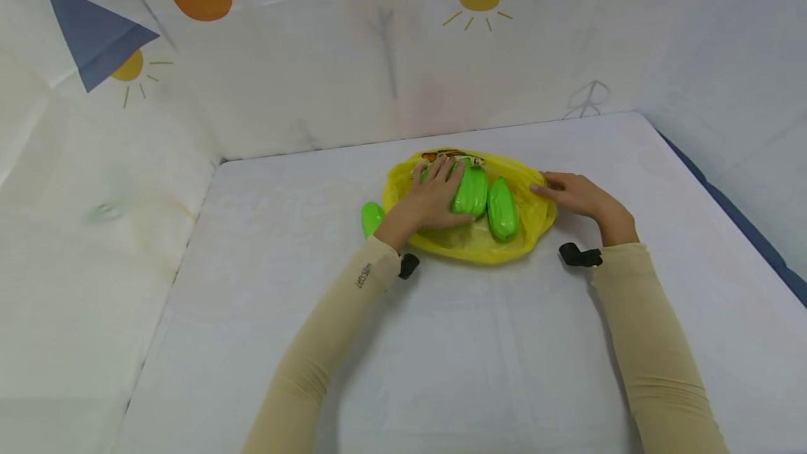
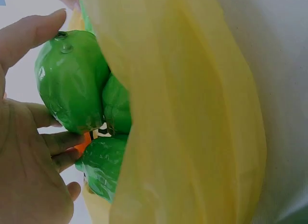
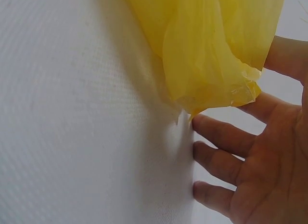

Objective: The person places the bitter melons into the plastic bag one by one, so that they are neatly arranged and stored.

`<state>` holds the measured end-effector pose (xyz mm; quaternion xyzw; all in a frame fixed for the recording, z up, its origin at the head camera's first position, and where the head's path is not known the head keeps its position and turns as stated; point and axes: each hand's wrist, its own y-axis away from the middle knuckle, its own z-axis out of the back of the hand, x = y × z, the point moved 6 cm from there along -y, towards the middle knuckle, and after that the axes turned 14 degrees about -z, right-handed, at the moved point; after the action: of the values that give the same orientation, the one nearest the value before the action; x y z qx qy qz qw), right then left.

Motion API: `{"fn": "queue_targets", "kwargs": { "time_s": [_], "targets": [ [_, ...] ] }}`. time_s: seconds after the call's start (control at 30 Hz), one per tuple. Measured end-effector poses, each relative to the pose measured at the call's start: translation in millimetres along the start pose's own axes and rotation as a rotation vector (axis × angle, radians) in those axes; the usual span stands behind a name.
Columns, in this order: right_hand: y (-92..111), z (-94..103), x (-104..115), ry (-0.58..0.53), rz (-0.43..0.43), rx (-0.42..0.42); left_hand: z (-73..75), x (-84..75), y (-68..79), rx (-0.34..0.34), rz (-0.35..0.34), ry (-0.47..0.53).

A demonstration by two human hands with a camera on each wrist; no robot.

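Note:
A yellow plastic bag [image 1: 532, 244] lies spread wide on the table with several shiny green fruits, their exact kind unclear, inside its rim. My left hand [image 1: 435, 202] is over the fruits at the bag's left. In the left wrist view, its thumb and fingers hold a rounded green fruit [image 2: 72, 82] with a stem nub. Another green fruit [image 1: 503, 210] lies in the bag to the right of that hand. At the right rim, my right hand [image 1: 583, 198] pinches the bag's edge between thumb and forefinger. Its other fingers [image 3: 214, 197] spread below the plastic.
One green fruit [image 1: 372, 218] lies outside the bag at its left, partly hidden by the left forearm. The white tabletop [image 1: 479, 363] extends around the bag. A white printed cloth [image 1: 315, 76] hangs behind the table's far edge.

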<state>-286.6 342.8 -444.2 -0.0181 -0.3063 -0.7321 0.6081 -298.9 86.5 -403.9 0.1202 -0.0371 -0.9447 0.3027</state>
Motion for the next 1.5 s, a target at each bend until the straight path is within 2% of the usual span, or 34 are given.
{"fn": "queue_targets", "kwargs": {
  "time_s": [0.27, 0.47, 0.7, 0.93, 1.13, 1.5],
  "targets": [
    [0, 0.2, 1, -0.001, 0.01, -0.002, -2.9, 1.3, 0.1, -0.007, -0.017, 0.004],
    [0, 0.3, 0, 0.007, -0.003, -0.004, -2.4, 1.5, -0.5, -0.037, -0.031, 0.004],
    [-1, -0.2, 0, -0.001, 0.007, -0.014, 0.2, 4.2, -3.5, -0.083, -0.015, 0.005],
    [-1, -0.1, 0, -0.016, 0.015, -0.023, 0.1, 8.1, -6.5, -0.062, 0.0, 0.039],
    [-1, -0.2, 1, -0.024, 0.011, -0.024, 1.1, 11.1, -4.6, -0.073, 0.023, 0.077],
    [1, -0.8, 2, -0.018, 0.016, -0.019, -1.4, 13.8, 2.2, -0.077, 0.007, 0.059]
  ]
}}
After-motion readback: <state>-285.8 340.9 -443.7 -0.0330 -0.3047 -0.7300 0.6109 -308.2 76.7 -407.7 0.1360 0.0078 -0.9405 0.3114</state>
